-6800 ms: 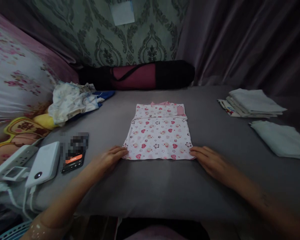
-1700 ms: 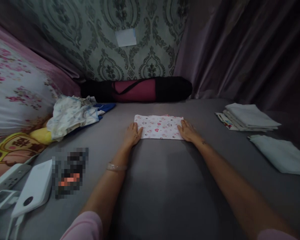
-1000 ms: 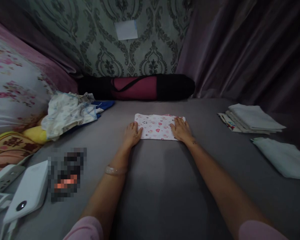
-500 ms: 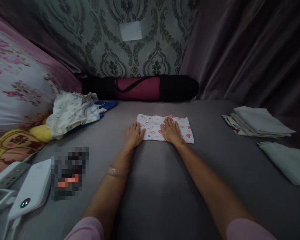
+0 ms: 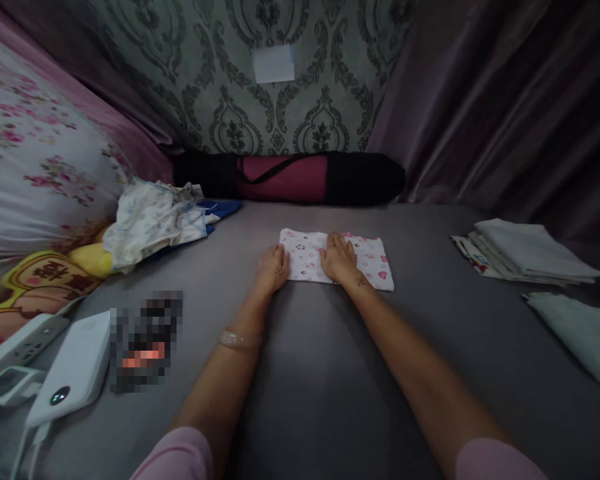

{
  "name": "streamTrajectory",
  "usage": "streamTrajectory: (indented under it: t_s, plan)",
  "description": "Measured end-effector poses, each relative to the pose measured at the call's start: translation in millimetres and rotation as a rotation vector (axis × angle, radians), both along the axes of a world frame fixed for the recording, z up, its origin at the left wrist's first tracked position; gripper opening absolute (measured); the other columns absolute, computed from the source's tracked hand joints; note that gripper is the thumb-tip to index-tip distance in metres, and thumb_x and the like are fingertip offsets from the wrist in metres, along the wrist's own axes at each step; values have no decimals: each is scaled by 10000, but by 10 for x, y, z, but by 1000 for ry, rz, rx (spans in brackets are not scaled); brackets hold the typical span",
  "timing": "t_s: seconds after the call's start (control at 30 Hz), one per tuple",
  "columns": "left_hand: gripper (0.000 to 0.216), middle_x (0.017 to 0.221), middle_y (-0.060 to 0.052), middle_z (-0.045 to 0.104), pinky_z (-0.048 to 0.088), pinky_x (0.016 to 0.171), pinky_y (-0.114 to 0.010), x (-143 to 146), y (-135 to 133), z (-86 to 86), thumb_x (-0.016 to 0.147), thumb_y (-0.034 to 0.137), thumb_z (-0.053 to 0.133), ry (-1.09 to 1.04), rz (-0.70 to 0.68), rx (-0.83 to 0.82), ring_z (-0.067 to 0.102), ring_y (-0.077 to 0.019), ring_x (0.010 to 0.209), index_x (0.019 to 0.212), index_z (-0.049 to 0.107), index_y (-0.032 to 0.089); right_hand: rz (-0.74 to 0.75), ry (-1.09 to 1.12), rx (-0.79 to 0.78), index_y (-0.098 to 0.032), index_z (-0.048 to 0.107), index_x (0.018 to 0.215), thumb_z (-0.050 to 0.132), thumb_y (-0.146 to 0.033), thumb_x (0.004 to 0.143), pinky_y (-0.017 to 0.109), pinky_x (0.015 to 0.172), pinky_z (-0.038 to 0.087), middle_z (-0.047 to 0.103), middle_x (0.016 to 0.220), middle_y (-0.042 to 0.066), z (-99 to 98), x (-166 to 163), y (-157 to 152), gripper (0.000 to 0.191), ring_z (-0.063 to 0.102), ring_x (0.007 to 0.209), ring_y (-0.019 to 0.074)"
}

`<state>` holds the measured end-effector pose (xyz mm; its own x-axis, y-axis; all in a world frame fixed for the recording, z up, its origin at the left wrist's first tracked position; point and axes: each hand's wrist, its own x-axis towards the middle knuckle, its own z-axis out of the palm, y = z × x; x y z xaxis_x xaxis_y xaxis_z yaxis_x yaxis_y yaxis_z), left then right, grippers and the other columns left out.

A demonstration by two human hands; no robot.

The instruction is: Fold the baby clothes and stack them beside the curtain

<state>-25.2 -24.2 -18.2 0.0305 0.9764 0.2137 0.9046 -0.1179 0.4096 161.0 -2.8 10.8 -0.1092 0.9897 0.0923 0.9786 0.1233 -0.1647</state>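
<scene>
A white folded cloth (image 5: 305,261) with pink hearts and small printed figures lies flat on the grey sheet in front of me. At its left edge, my left hand (image 5: 273,268) is drawn in, thumb close to the fingers, holding that edge; the fingertips are partly hidden. My right hand (image 5: 339,260) rests palm down on the middle of the cloth, its fingers stretched out and the thumb pointing left.
On the right are a stack of folded cloths (image 5: 535,250) and a pale folded cloth (image 5: 580,333). Crumpled clothes (image 5: 155,217), a yellow cushion (image 5: 45,280), a power strip (image 5: 35,340) and a white power bank (image 5: 75,367) lie left. A black and maroon bag (image 5: 285,179) lies along the wall.
My left hand's thumb has come in toward its fingers at the cloth's left edge. My right hand stays on the cloth, fingers closer together. The whole view has shifted slightly.
</scene>
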Motion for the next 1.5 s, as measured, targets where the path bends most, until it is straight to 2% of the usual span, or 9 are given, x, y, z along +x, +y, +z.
streamTrajectory:
  t_s: [0.17, 0.33, 0.63, 0.73, 0.83, 1.03, 1.33, 1.4, 1.5]
  plan:
    - [328, 1248, -166, 596, 392, 1034, -377, -44, 30, -28, 948, 242, 398, -76, -13, 61, 544, -250, 1180, 1199, 566, 115, 69, 44, 29, -18, 300, 1475, 241, -375, 981, 449, 1162, 111, 262, 1554, 153, -103, -246, -28, 613, 192, 1437, 262]
    - [322, 1199, -150, 623, 427, 990, -360, -95, 48, -82, 932, 181, 402, -167, -6, 61, 577, -233, 1121, 1202, 570, 126, 62, 38, 35, -27, 303, 1478, 234, -387, 981, 451, 1164, 102, 262, 1555, 142, -214, -252, -35, 618, 197, 1437, 253]
    - [336, 1170, -138, 657, 446, 962, -372, -97, 58, -14, 925, 169, 394, -285, 121, 13, 600, -242, 1096, 1198, 589, 157, 68, -16, -30, -6, 338, 1454, 252, -330, 973, 480, 1143, 163, 281, 1541, 181, -105, -298, 11, 586, 233, 1422, 291]
    - [334, 1173, -134, 660, 448, 956, -372, -81, 75, 31, 942, 212, 383, -346, 199, -9, 603, -241, 1097, 1197, 591, 162, 118, -14, 10, -5, 356, 1442, 270, -270, 964, 478, 1144, 154, 316, 1523, 192, -42, -437, 40, 553, 241, 1418, 295]
    - [326, 1185, -124, 658, 441, 971, -341, -79, 94, 53, 946, 209, 373, -411, 234, 15, 599, -216, 1112, 1179, 594, 156, 196, 20, 56, -9, 354, 1442, 290, -311, 970, 472, 1144, 150, 327, 1517, 194, -9, -631, 52, 564, 250, 1413, 298]
    - [340, 1173, -129, 660, 463, 947, -349, -96, 120, 77, 965, 312, 366, -490, 260, 62, 598, -225, 1113, 1160, 588, 146, 272, 65, 68, -108, 363, 1463, 210, -364, 997, 484, 1153, 118, 271, 1558, 121, -103, -874, -5, 554, 202, 1434, 270]
    - [350, 1062, -121, 693, 481, 910, -348, -117, 177, 76, 967, 309, 331, -431, 242, 67, 632, -228, 1033, 1084, 622, 153, 319, 101, 10, -186, 429, 1436, 257, -386, 1000, 503, 1149, 133, 257, 1566, 108, -81, -810, -32, 510, 198, 1439, 273]
    - [337, 1089, -133, 685, 475, 921, -336, -119, 192, 55, 958, 286, 349, -416, 229, 62, 628, -224, 1050, 1103, 616, 141, 376, 151, -30, -182, 450, 1421, 309, -352, 994, 466, 1157, 151, 293, 1552, 103, -60, -713, -33, 481, 222, 1435, 247]
    - [305, 1125, -141, 669, 474, 923, -329, -113, 194, 17, 927, 271, 429, -393, 205, 53, 625, -215, 1050, 1142, 595, 132, 456, 265, -82, -125, 493, 1383, 424, -256, 949, 337, 1149, 220, 402, 1494, 114, -25, -465, -72, 459, 318, 1397, 193]
